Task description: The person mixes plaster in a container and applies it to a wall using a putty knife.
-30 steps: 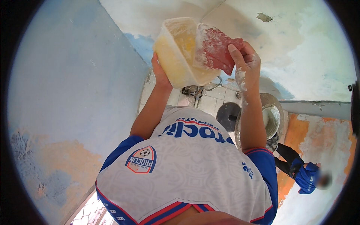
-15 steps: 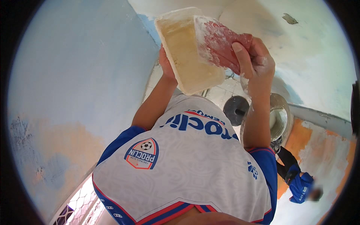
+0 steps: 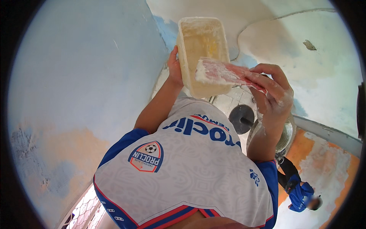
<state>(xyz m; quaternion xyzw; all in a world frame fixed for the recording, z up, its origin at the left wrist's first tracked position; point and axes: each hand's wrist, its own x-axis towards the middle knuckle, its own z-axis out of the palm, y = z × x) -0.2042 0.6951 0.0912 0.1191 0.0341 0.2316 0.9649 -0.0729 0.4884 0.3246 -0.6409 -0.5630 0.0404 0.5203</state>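
My left hand (image 3: 175, 68) grips the left side of a rectangular, translucent yellowish plastic container (image 3: 203, 36), held tilted with its opening toward me and pale smears inside. My right hand (image 3: 274, 95) pinches a flat red scraper (image 3: 228, 74) coated with white paste. The scraper's whitened edge lies over the lower part of the container's opening; I cannot tell whether they touch. White paste also marks my right fingers and wrist.
Blue-patched walls (image 3: 76, 76) surround me, with a cable (image 3: 282, 17) along one. A dark round object (image 3: 241, 116) and a metal bucket (image 3: 289, 133) are below. A co-worker (image 3: 299, 194) in blue stands at lower right by an orange-patched wall. A window grille (image 3: 85, 206) is at lower left.
My right hand has moved right and down and turned, bringing the scraper flatter and lower across the container. The container has shifted right and tipped so more of its inside shows.
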